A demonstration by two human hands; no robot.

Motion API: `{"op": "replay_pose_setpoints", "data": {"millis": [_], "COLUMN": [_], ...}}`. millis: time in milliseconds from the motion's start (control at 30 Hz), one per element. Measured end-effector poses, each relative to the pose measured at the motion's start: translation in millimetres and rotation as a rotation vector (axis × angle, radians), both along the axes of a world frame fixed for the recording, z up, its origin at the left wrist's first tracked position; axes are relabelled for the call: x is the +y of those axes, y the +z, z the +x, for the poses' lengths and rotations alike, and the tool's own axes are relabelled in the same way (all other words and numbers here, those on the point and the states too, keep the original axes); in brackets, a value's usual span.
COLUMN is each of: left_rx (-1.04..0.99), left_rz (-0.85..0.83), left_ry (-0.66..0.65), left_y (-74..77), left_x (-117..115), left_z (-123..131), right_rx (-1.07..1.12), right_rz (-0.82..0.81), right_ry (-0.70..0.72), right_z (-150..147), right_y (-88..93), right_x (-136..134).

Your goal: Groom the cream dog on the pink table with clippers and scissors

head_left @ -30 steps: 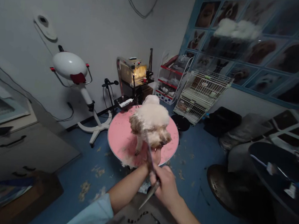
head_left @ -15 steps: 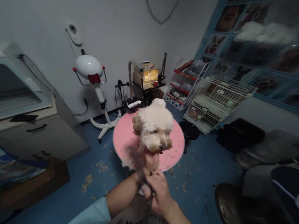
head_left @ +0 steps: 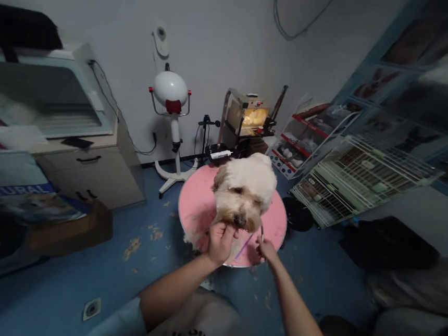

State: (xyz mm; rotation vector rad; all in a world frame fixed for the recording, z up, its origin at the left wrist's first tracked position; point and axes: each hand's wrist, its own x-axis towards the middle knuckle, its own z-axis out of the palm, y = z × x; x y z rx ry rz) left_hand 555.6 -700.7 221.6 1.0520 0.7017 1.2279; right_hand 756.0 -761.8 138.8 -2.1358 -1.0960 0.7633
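A cream, curly-coated dog (head_left: 250,183) faces me on a round pink grooming table (head_left: 196,192). Its chin is in the fingers of my left hand (head_left: 220,243), which are closed on the fur below the mouth. To the right of the muzzle, my right hand (head_left: 268,251) is closed around a pair of scissors (head_left: 262,231). Their thin blades point up beside the dog's cheek. Between my two hands, a slim purple comb (head_left: 243,247) lies on the tabletop. Clipped fur (head_left: 194,233) is piled at the table's left front edge.
A white stand dryer (head_left: 170,91) is behind the table on the left. Wire cages (head_left: 348,179) and a shelf rack (head_left: 309,133) stand back right. A drawer cabinet (head_left: 90,169) is at left. Cut hair (head_left: 133,248) litters the blue floor; a black stool (head_left: 300,214) adjoins the table.
My right hand has moved away from my left wrist to the right side of the dog's muzzle. The dog's head has turned to face me, and the view has shifted left.
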Motion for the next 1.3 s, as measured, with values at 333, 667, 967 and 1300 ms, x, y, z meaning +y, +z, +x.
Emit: {"op": "replay_pose_setpoints", "data": {"millis": [333, 667, 967, 1300], "left_rx": [-0.061, -0.118, -0.192, -0.169], "left_rz": [0.012, -0.049, -0.14, -0.065], "left_ry": [-0.058, -0.089, -0.116, -0.043], "left_y": [8.2, -0.6, -6.8, 2.3], "left_x": [1.5, 4.2, 6.0, 12.2], "left_z": [-22.4, -36.4, -43.9, -49.1], "right_rx": [-0.333, -0.664, -0.537, -0.306], "right_rz": [-0.049, -0.201, -0.048, 0.101], "right_ry": [0.713, 0.861, 0.758, 0.668], "right_z": [-36.5, -59.2, -66.5, -66.7], "right_y": [256.2, 275.2, 240.4, 184.9], "right_x": [-35.0, -5.9, -14.6, -32.2]}}
